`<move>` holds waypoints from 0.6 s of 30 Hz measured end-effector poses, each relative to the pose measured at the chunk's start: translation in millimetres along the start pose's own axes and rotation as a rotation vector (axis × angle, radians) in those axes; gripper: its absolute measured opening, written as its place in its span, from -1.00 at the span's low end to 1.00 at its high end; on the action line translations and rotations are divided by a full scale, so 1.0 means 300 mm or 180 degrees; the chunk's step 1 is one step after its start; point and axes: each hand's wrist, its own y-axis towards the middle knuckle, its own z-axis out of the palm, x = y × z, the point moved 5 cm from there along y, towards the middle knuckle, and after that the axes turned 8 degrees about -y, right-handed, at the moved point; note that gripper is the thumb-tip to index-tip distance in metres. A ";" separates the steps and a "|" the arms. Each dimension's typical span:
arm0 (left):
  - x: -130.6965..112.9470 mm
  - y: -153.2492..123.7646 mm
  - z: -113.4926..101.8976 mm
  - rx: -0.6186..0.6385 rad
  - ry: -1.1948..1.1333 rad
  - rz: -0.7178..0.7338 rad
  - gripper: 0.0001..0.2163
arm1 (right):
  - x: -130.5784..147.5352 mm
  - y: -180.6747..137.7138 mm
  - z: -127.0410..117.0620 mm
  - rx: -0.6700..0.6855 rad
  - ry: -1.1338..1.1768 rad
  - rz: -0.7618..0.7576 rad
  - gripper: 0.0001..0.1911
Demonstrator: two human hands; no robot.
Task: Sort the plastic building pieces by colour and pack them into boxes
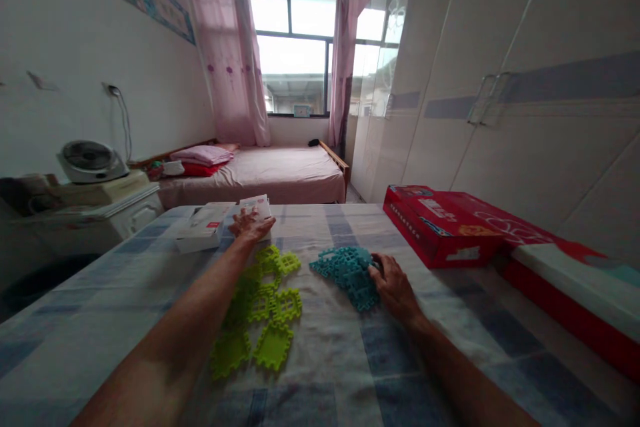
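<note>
My left hand [251,225] reaches far across the checked cloth and rests with curled fingers on a small white box [256,208]. A second white box [203,227] lies just left of it. My right hand [395,285] lies on the right side of a pile of teal interlocking puzzle tiles [345,271], its fingers bent against them. Several lime-green puzzle tiles [263,310] are spread flat on the cloth between my two arms, partly hidden by my left forearm.
A red carton [440,223] sits at the table's right, with another red and white box [575,287] behind it along the white wardrobe [500,80]. A fan [90,161] stands on a cabinet at left. A bed [280,173] lies beyond, under the window.
</note>
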 end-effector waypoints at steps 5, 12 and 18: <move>-0.069 -0.037 -0.050 -0.0146 -0.0131 0.0348 -0.44 | 0.015 -0.002 -0.011 -0.0102 0.0034 0.0048 -0.61; -0.301 -0.327 -0.116 -0.0118 -0.0812 0.1946 -0.44 | 0.117 -0.016 -0.103 -0.0380 0.1448 0.0050 -0.58; -0.393 -0.689 -0.166 0.0111 -0.0985 0.2800 -0.45 | 0.258 -0.086 -0.166 0.0402 0.3995 0.0812 -0.53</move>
